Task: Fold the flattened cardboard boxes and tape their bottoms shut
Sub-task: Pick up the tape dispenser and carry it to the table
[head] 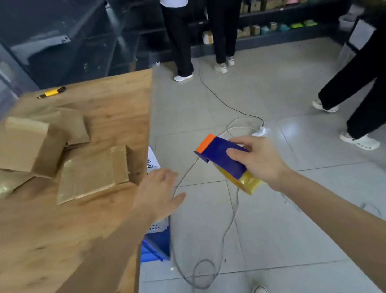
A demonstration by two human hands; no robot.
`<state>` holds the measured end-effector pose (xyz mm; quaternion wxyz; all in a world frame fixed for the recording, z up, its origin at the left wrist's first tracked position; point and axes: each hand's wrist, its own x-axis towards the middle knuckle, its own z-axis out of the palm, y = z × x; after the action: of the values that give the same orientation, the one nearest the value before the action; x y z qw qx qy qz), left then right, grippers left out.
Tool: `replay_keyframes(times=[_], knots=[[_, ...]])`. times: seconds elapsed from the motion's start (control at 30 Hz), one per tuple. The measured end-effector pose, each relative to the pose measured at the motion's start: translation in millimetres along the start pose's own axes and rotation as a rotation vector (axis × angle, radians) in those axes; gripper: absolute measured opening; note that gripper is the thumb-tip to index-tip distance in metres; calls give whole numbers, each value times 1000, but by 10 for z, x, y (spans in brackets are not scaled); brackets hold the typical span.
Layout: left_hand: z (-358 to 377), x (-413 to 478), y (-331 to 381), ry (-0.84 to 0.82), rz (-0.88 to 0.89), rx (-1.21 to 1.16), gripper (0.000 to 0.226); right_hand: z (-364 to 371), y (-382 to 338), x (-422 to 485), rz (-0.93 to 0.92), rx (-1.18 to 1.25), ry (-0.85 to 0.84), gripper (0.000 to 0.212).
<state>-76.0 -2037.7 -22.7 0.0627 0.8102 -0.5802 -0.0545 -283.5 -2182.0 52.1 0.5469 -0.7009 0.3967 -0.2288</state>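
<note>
Cardboard boxes [28, 149] are piled on the wooden table [27, 244], at ten o'clock from the left hand [159, 193], which is held loose, fingers spread, over the table's edge. A tape dispenser [220, 157] is gripped by the right hand [260, 159] at three o'clock, above the floor [277, 84].

I count four brown cardboard boxes [26, 147] on my wooden worktop [111, 103], one yellow utility knife [51, 92], and one blue-and-orange tape dispenser [220, 157].
</note>
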Motion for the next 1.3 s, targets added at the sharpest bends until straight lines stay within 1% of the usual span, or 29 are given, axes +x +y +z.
replay_keyframes(times=[0.1, 0.17, 0.23, 0.3, 0.37, 0.43, 0.57, 0.67, 0.7, 0.8, 0.97, 1.03, 1.13, 1.23, 1.3], knots=[[-72, 226, 133, 6, -72, 11, 62, -210, -8, 407, -35, -23, -50, 13], [-156, 352, 162, 32, -103, 11, 55, -269, -41, 634, -35, 14, -65, 16], [-246, 468, 121, 52, -153, 15, 47, -282, -106, 873, -37, 36, -116, 20], [-321, 585, 28, 65, -232, -1, 49, -246, -187, 1149, -76, 4, -160, 24], [-360, 686, -108, 88, -297, -13, 57, -140, -281, 1426, -121, -26, -186, 24], [-388, 806, -250, 82, -351, -10, 69, 14, -368, 1701, -146, -17, -224, 25], [-425, 1162, -639, 123, -467, 14, 81, 421, -550, 2299, -197, -57, -346, 25], [-465, 1473, -1004, 165, -547, -50, 90, 720, -707, 2765, -221, -57, -424, 21], [-498, 1577, -1126, 165, -576, -77, 92, 805, -771, 2925, -225, -56, -448, 23], [-528, 1819, -1457, 171, -624, -78, 88, 1030, -946, 3370, -261, -84, -502, 27], [-592, 2065, -1901, 194, -722, -63, 86, 1484, -1126, 4065, -300, -138, -587, 24], [-628, 2169, -2046, 195, -772, -53, 87, 1701, -1152, 4354, -316, -151, -658, 23], [-615, 2327, -2248, 212, -880, -49, 74, 2065, -1130, 4826, -340, -199, -774, 16], [-573, 2547, -2451, 208, -996, -37, 77, 2419, -1100, 5305, -393, -270, -891, 28], [-569, 2719, -2541, 214, -1103, -59, 72, 2629, -1117, 5602, -442, -302, -983, 28]])
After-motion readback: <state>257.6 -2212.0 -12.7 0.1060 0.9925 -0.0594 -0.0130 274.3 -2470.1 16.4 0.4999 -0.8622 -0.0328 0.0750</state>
